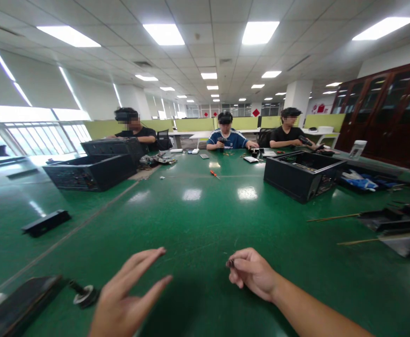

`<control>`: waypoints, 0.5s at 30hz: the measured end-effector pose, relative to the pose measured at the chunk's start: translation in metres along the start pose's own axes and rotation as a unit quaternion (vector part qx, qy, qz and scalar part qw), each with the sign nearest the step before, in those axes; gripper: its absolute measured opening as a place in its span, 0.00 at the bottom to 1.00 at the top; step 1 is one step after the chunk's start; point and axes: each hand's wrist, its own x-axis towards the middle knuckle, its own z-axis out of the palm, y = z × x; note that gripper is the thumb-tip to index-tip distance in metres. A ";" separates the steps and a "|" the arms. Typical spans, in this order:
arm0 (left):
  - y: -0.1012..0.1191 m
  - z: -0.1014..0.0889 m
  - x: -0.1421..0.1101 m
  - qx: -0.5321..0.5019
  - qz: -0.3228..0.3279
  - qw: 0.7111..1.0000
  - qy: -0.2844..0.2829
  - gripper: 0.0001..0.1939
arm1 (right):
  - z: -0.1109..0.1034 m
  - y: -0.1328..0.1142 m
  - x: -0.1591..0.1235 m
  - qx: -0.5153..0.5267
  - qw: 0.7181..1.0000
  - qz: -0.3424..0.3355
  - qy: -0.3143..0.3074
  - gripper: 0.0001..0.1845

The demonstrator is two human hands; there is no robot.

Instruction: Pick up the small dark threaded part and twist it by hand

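Note:
My right hand is closed in a pinch above the green table, with a small dark piece between thumb and fingertips; its kind is too small to make out. To the left, my left hand holds nothing, its thumb and fingers spread apart and facing the right hand. Just left of that hand lies a small black part with a pale ring and a short shaft. Beyond it rests a flat dark panel near the lower left corner.
Open black computer cases stand at left and right. An orange-handled screwdriver lies mid-table. A black bracket is at left; metal parts with thin rods lie at right. Across the table sit three co-workers, one in a blue shirt.

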 end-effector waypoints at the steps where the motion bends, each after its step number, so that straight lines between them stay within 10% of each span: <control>1: 0.025 0.017 0.012 -0.064 0.035 0.997 -0.027 0.26 | 0.000 0.000 0.000 0.008 1.000 0.008 -0.013 0.22; 8: 0.106 0.099 0.044 -0.348 0.054 0.935 -0.028 0.15 | -0.005 0.002 -0.001 0.026 0.997 0.008 -0.068 0.26; 15: 0.069 0.049 0.034 -0.178 0.002 0.984 0.006 0.09 | -0.004 0.004 0.000 0.012 0.990 0.033 -0.140 0.33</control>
